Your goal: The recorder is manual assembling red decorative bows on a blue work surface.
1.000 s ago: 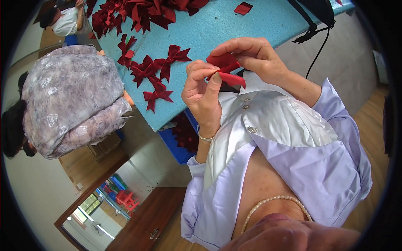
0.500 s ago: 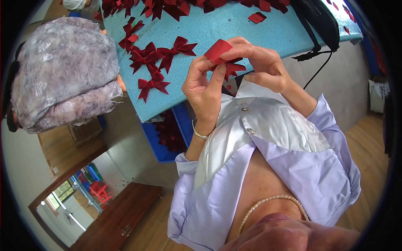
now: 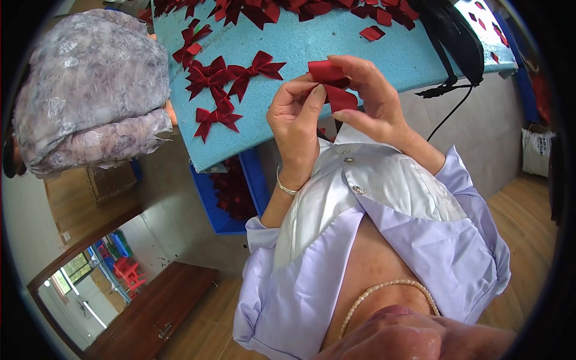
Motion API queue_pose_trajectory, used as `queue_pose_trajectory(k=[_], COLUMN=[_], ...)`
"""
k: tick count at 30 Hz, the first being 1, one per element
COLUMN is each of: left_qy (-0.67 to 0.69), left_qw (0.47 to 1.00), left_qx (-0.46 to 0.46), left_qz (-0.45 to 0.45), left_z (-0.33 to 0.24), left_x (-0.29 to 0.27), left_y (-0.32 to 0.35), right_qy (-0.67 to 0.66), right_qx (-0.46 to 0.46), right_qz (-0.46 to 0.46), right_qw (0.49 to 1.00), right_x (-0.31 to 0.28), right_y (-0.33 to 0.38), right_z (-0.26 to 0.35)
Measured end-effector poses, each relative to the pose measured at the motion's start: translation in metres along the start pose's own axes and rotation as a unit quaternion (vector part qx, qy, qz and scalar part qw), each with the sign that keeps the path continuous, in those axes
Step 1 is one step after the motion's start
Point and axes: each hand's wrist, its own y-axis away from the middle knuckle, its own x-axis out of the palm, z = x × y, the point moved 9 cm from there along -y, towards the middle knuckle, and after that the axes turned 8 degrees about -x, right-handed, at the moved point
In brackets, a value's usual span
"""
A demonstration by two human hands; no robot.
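Dark red ribbon, folded into a bow shape (image 3: 341, 99), is held up between my hands above the table's near edge. My left hand (image 3: 297, 117) pinches its middle between thumb and fingertips. Curved around its other side, my right hand (image 3: 378, 99) has its forefinger at the upper loop and its thumb at the lower flap; its remaining fingers are partly hidden behind the ribbon. Left of my hands, finished red velvet bows (image 3: 217, 119) lie in a loose cluster on the light blue table (image 3: 282, 48).
More red bows and ribbon pieces (image 3: 312, 8) are heaped along the far side. A black bag (image 3: 453, 36) with a hanging strap lies at the table's right. A blue bin (image 3: 258, 180) with red pieces stands below the near edge. To the left sits a person in patterned clothing (image 3: 90, 90).
My right hand's forefinger and thumb have spread farther apart around the ribbon, and its two ends now stand separated, one above the other. My left hand keeps its pinch.
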Motion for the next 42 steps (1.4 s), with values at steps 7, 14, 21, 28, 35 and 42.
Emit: queue_pose_trajectory(k=[7, 14, 21, 28, 35, 42], left_qy=[0.166, 0.218, 0.331, 0.253, 0.208, 0.181], left_qw=[0.98, 0.955, 0.914, 0.951, 0.967, 0.976], left_qx=[-0.105, -0.193, -0.225, -0.148, -0.131, -0.1], left_qz=[0.041, 0.048, 0.062, 0.101, 0.067, 0.064], left_z=[0.026, 0.042, 0.056, 0.04, 0.035, 0.026], left_x=[-0.004, 0.0, -0.006, 0.004, -0.004, -0.003], left_y=[-0.006, 0.002, -0.001, 0.001, 0.003, 0.002], right_qy=[-0.109, -0.047, 0.073, 0.241, 0.049, 0.184], right_qx=[0.073, -0.013, -0.021, -0.163, -0.043, -0.104], right_qz=[-0.043, 0.148, -0.05, -0.018, -0.013, -0.043], right_qw=[0.99, 0.988, 0.996, 0.957, 0.998, 0.976], right_x=[-0.014, 0.019, -0.027, -0.021, -0.019, -0.022], right_y=[0.013, 0.005, 0.005, -0.015, -0.003, -0.01], right_z=[-0.007, 0.03, 0.028, 0.045, 0.017, 0.033])
